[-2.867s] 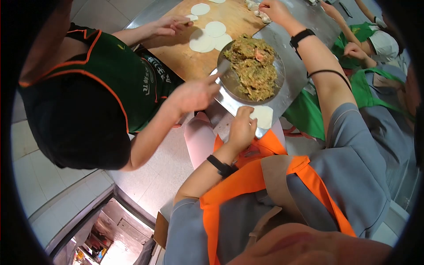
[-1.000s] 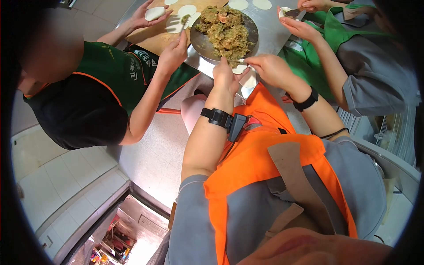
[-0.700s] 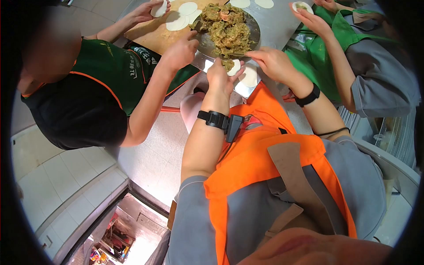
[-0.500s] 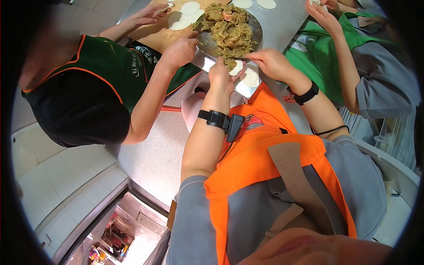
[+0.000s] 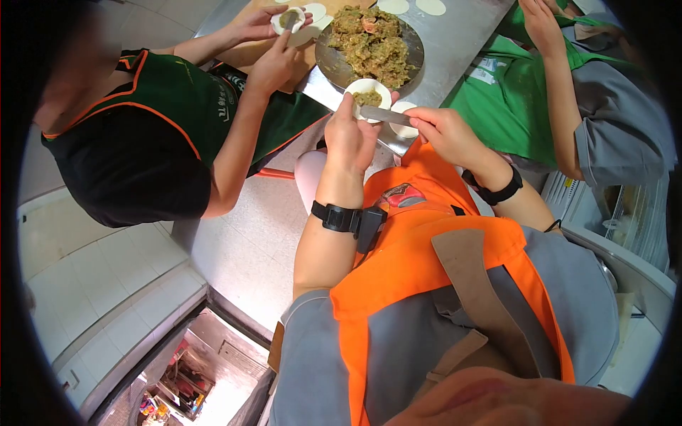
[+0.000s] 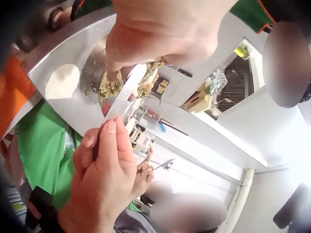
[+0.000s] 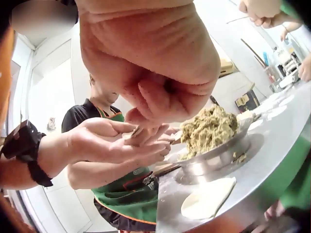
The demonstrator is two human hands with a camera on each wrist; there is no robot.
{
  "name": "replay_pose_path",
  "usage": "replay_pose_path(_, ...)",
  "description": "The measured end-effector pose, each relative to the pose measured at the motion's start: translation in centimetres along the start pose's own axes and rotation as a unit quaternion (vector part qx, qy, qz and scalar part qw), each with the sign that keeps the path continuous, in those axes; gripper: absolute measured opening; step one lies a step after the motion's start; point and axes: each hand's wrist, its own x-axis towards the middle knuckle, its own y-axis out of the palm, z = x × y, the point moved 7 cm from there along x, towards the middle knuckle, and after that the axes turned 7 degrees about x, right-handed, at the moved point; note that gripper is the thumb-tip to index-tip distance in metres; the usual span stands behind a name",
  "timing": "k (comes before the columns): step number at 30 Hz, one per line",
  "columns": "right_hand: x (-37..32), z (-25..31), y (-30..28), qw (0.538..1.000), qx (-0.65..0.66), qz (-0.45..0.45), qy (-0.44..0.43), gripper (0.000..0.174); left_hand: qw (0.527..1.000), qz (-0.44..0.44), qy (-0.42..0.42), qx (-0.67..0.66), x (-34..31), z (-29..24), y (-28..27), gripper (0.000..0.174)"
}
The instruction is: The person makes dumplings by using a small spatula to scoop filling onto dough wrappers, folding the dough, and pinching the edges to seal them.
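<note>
My left hand [image 5: 349,143] is palm up and holds a round white dumpling wrapper [image 5: 351,86], its thumb at the wrapper's edge. A lump of green-brown filling [image 5: 368,98] sits in the middle of the wrapper. My right hand [image 5: 452,136] grips a flat metal spatula [image 5: 389,116] by its handle; the blade tip lies over the wrapper's near side, at the filling. The left wrist view shows the long blade [image 6: 125,91] pointing at the left hand. Just beyond both hands stands a metal bowl [image 5: 329,64] heaped with filling mixture [image 5: 368,44].
Another wrapper [image 5: 402,129] lies on the corner of the steel table [image 5: 455,44]. More wrappers [image 5: 430,7] lie farther back. On the left, a person in a dark green apron [image 5: 167,106] works a filled wrapper [image 5: 285,21]. A person in a bright green apron [image 5: 497,96] stands right.
At first the left hand held a bare wrapper and the right reached across the table. Filling was then scooped onto the wrapper at the bowl's edge; now both hands have drawn back towards me.
</note>
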Motion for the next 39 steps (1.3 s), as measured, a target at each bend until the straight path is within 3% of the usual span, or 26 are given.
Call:
replay_pose_path(2, -0.2, -0.2, -0.6, 0.998, -0.060, 0.018, 0.022, 0.016, 0.999, 0.006, 0.032, -0.018, -0.2, -0.3, -0.4, 0.047)
replay_pose_path(5, -0.7, 2.0, -1.3, 0.999, -0.024, 0.009, -0.042, 0.010, 0.999, -0.013, 0.036, -0.019, -1.2, -0.7, -0.4, 0.045)
replay_pose_path(8, -0.8, 5.7, -1.0, 0.952, -0.092, -0.134, -0.259, 0.011, 0.999, 0.006, 0.035, -0.015, -2.6, -0.1, 2.0, 0.041)
replay_pose_path(11, -0.2, 5.0, -0.9, 0.957, -0.135, -0.072, -0.246, 0.015, 0.998, -0.018, 0.047, 0.035, -2.7, 1.2, 2.0, 0.039)
replay_pose_path(14, 0.0, 5.7, -1.6, 0.961, -0.065, -0.081, -0.258, 0.012, 0.988, 0.010, 0.092, 0.125, -3.8, 1.2, 3.3, 0.045)
replay_pose_path(16, 0.2, 5.3, -2.0, 0.975, -0.002, -0.093, -0.204, 0.010, 0.966, 0.073, 0.131, 0.209, -4.7, 1.1, 4.4, 0.050)
replay_pose_path(17, 0.2, 5.0, -2.1, 0.979, 0.031, -0.097, -0.177, 0.009, 0.949, 0.057, 0.153, 0.270, -5.1, 1.0, 4.5, 0.055)
replay_pose_path(20, 0.1, 4.6, -1.8, 0.983, 0.080, -0.088, -0.139, 0.008, 0.931, 0.056, 0.183, 0.312, -6.2, 0.5, 5.3, 0.040)
replay_pose_path(23, -0.4, 4.5, -1.4, 0.978, 0.143, -0.080, -0.126, 0.010, 0.889, 0.021, 0.271, 0.370, -8.0, -0.2, 6.4, 0.024)
replay_pose_path(26, -0.8, 4.7, -1.4, 0.952, 0.286, -0.053, -0.093, 0.013, 0.866, -0.004, 0.261, 0.427, -8.3, 0.0, 5.9, 0.029)
replay_pose_path(27, -1.1, 4.9, -1.2, 0.930, 0.360, -0.056, -0.054, 0.017, 0.881, 0.002, 0.256, 0.397, -8.8, -0.3, 6.3, 0.028)
replay_pose_path(30, -1.4, 4.3, -1.3, 0.944, 0.328, 0.000, -0.036, 0.015, 0.933, 0.041, 0.212, 0.288, -10.1, -0.6, 8.0, 0.028)
replay_pose_path(31, -1.4, 4.7, -1.4, 0.943, 0.329, -0.001, -0.050, 0.014, 0.926, 0.040, 0.231, 0.296, -10.2, -0.7, 8.1, 0.026)
replay_pose_path(33, -1.8, 6.0, -1.6, 0.940, 0.333, -0.003, -0.079, 0.011, 0.910, 0.038, 0.268, 0.313, -10.4, -1.0, 8.5, 0.023)
replay_pose_path(36, -2.7, 7.7, -2.0, 0.954, 0.275, -0.051, -0.105, 0.009, 0.794, 0.034, 0.403, 0.454, -11.0, -2.7, 9.3, 0.022)
replay_pose_path(39, -3.2, 9.3, -2.7, 0.975, 0.117, -0.065, -0.178, 0.011, 0.708, -0.011, 0.485, 0.513, -12.2, -3.6, 10.2, 0.025)
